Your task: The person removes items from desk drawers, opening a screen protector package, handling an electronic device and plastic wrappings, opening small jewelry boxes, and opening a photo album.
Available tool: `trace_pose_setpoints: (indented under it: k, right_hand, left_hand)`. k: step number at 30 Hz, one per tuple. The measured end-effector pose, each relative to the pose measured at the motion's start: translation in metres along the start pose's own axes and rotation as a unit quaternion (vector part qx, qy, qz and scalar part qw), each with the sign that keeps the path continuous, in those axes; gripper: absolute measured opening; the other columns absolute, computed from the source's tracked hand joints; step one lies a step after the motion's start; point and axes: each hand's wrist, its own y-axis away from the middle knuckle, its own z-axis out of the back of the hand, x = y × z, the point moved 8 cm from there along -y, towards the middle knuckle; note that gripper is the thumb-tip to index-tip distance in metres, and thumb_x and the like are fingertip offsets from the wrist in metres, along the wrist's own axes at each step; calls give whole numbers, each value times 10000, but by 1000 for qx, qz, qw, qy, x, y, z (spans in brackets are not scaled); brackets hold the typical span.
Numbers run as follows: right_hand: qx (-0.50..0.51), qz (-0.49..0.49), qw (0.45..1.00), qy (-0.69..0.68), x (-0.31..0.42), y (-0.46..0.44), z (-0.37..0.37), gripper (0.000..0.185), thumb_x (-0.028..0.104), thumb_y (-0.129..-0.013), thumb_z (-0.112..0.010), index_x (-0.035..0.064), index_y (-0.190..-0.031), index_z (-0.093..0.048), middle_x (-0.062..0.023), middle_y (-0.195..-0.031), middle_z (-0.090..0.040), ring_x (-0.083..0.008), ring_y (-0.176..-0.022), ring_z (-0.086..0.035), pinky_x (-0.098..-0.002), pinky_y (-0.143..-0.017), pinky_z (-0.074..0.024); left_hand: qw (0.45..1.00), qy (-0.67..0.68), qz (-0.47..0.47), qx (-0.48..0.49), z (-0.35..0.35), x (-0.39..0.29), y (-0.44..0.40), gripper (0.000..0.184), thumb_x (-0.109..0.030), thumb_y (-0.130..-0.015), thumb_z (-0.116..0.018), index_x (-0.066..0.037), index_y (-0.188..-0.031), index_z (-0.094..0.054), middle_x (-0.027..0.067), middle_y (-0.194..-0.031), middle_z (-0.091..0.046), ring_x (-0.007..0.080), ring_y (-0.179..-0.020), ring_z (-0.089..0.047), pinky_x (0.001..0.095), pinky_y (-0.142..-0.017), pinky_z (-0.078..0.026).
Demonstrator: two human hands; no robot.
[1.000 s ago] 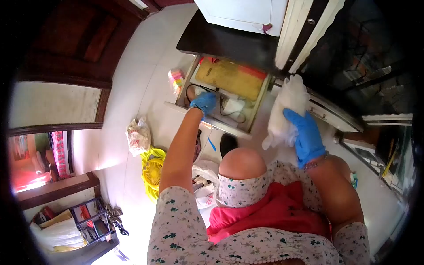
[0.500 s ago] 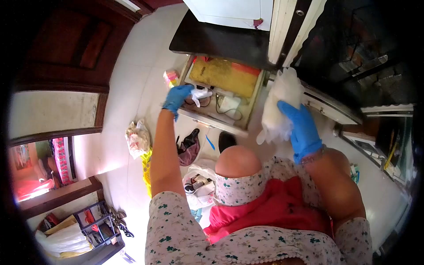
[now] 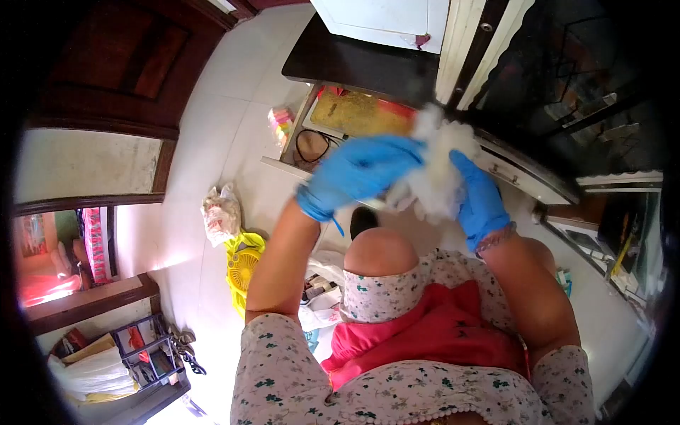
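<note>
In the head view, my right hand (image 3: 482, 202), in a blue glove, grips a loose bundle of whitish, translucent crumpled plastic (image 3: 443, 166). My left hand (image 3: 365, 170), also gloved in blue, reaches across to the bundle's left side with its fingers together. Its fingertips are at the bundle and partly lost in the white folds and motion blur. Both hands are above the front of an open drawer (image 3: 290, 145). A yellow, worn flat item (image 3: 354, 112) lies at the drawer's back, and a dark cable (image 3: 326, 145) loops at its left. My left hand hides much of the drawer.
A dark countertop (image 3: 361, 67) overhangs the drawer. On the floor are a colourful pack (image 3: 280, 124), a knotted whitish plastic bag (image 3: 222, 212), a yellow fan-like item (image 3: 245, 269) and an opened bag of small items (image 3: 322, 290). A rack (image 3: 145, 347) stands lower left.
My left hand has left the drawer, where it held a small white piece, and moved right to the bundle. The white piece no longer shows in the drawer. The bundle looks more bunched up.
</note>
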Motion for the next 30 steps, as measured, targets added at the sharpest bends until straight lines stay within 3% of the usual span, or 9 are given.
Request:
trace_pose_setpoints:
  k: [4, 8, 11, 13, 16, 20, 22, 24, 30]
  right_hand:
    - [54, -82, 995, -34, 2, 23, -31, 410, 291, -848, -599, 72, -1182, -503, -77, -977, -609, -184, -839, -607, -302, -725, -508]
    - [14, -94, 992, 80, 1, 22, -10, 373, 298, -869, -570, 61, -1153, -524, -65, -939, -611, -169, -819, -602, -285, -702, -502]
    - [14, 21, 997, 66, 12, 1, 15, 377, 299, -875, -561, 49, -1154, -527, -79, -991, -605, -171, -855, -595, -288, -729, -495]
    - [9, 6, 999, 42, 24, -4, 18, 386, 263, -877, -550, 43, -1191, -500, -94, -1040, -588, -191, -908, -582, -296, -786, -484]
    - [5, 51, 997, 65, 42, 2, 12, 427, 310, -876, -557, 29, -1195, -512, -90, -1087, -579, -170, -944, -568, -288, -796, -474]
    - [69, 52, 987, 134, 49, 5, -6, 518, 431, -875, -529, 25, -1196, -512, -78, -1079, -583, -167, -922, -570, -290, -814, -461]
    - [100, 68, 989, 83, 64, 8, -5, 555, 482, -870, -515, 25, -1184, -522, -76, -1063, -591, -165, -904, -574, -292, -812, -459]
    - [41, 8, 949, 312, 77, 7, 28, 614, 568, -856, -470, 29, -1137, -558, -75, -1007, -615, -161, -888, -577, -283, -800, -455]
    - [-78, -24, 945, 317, 91, -18, 189, 554, 501, -878, -466, 27, -1151, -550, -131, -1057, -621, -227, -952, -588, -319, -872, -426]
  left_hand:
    - [922, -294, -185, 167, -98, 2, 6, 248, -213, -837, -561, -74, -1033, -620, 81, -1097, -587, 249, -1083, -525, 434, -1013, -306]
    - [898, -374, -206, 110, -128, -5, 13, 277, -211, -830, -563, -99, -1082, -591, 46, -1122, -559, 256, -1089, -509, 466, -1025, -279]
    - [942, -307, -91, 97, -123, 0, 7, 291, -165, -832, -570, -86, -1113, -573, 62, -1165, -529, 257, -1122, -489, 426, -1016, -306]
    - [964, -88, -140, -210, -84, -3, 11, 312, -103, -846, -571, -39, -1149, -536, 85, -1184, -516, 229, -1116, -494, 364, -977, -362]
    - [949, 249, 36, -190, -94, 39, -12, 342, -70, -850, -578, 11, -1173, -498, 111, -1203, -500, 185, -1103, -487, 298, -924, -406]
    - [948, 271, -10, -166, -113, 28, -26, 438, -148, -810, -650, 20, -1172, -471, 117, -1137, -533, 141, -1012, -519, 278, -847, -449]
    - [956, 248, 86, -127, -117, 59, -34, 471, -154, -826, -625, 28, -1219, -437, 123, -1103, -561, 176, -978, -557, 293, -833, -468]
    - [927, 344, 104, -103, -115, 69, -31, 478, -146, -831, -614, 14, -1237, -420, 126, -1116, -559, 195, -984, -566, 316, -850, -473]
    - [825, 537, 146, -100, -110, 88, -32, 495, -169, -849, -560, -8, -1282, -381, 150, -1174, -534, 282, -1064, -535, 404, -939, -427]
